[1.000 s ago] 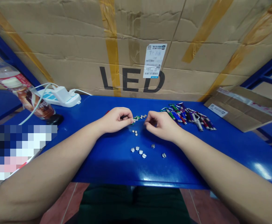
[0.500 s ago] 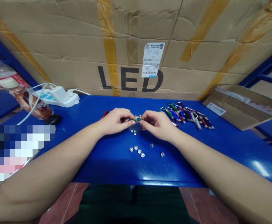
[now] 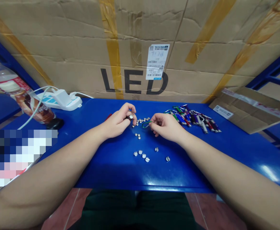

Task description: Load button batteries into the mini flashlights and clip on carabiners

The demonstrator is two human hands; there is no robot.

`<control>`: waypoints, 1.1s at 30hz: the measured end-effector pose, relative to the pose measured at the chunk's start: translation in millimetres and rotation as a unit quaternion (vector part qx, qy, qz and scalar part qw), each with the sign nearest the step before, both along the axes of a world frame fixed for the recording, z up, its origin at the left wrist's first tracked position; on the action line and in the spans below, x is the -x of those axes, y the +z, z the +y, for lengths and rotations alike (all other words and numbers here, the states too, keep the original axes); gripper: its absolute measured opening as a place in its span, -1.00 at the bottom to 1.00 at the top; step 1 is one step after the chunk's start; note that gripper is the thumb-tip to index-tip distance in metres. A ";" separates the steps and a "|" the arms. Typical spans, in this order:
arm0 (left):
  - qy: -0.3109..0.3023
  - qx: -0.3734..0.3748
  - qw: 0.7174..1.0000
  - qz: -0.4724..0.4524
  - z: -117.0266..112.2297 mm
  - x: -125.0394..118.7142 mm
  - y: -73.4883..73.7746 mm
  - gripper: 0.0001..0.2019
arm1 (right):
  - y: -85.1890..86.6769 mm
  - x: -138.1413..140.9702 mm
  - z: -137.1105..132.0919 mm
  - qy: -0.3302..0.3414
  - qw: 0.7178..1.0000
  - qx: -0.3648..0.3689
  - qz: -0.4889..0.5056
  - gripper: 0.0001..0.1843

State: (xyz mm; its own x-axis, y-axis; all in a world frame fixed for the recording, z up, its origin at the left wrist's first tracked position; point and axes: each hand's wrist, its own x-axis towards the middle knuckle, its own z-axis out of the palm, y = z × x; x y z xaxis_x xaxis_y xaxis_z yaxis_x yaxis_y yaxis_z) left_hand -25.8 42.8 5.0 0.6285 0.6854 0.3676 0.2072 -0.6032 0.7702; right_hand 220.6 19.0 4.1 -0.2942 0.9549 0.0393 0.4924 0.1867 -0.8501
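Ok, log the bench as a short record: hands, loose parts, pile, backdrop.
left hand: holds a dark piece with a pale round end
right hand: pinches a green carabiner
between hands: small silver discs
nearer the person: six slotted silver caps
right side: pile of coloured tubes
backdrop: cardboard marked LED

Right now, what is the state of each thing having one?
Left hand: holding a small dark cylinder
Right hand: pinching a green metal carabiner
Six silver slotted round caps: loose on the blue table
Small silver round pieces: scattered, loose
Coloured metal tubes with clips: piled together
White plastic power strip: white adapter plugged in
Small brown cardboard carton: taped
Brown plastic bottle: capped
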 end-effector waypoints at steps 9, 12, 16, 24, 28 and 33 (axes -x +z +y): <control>-0.001 0.024 1.000 0.003 -1.0 0.1 -0.2 -0.78 | 0.0 0.7 0.5 0.012 0.999 0.026 -0.038 -0.94; -0.003 0.036 0.999 0.018 -1.6 -0.6 -0.1 -0.78 | -1.0 -1.6 2.1 0.027 0.997 0.016 -0.072 -0.92; -0.002 0.034 0.999 0.025 -2.7 -1.1 2.1 -0.79 | 1.5 -8.1 2.8 0.026 0.985 -0.083 -0.150 -0.94; -0.002 0.047 0.997 0.061 -4.8 -0.8 10.2 -0.88 | 19.1 -18.8 1.1 0.084 0.952 -0.133 -0.262 -0.86; -0.002 0.048 0.997 0.063 -4.7 0.7 11.8 -0.90 | 32.3 -50.4 7.8 0.024 0.941 -0.152 -0.301 -0.82; 0.024 0.029 0.995 0.093 -6.4 1.2 14.2 -0.87 | 32.0 -91.4 17.7 0.016 0.921 -0.128 -0.369 -0.88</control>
State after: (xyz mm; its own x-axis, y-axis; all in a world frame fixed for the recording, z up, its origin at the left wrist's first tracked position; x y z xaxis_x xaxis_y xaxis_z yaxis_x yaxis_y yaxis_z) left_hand -27.0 36.4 19.1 0.6482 0.7331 0.2061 0.3775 -0.5444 0.7491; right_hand 311.9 36.8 36.1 -0.3586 0.9326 0.0404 0.9088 0.3587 -0.2129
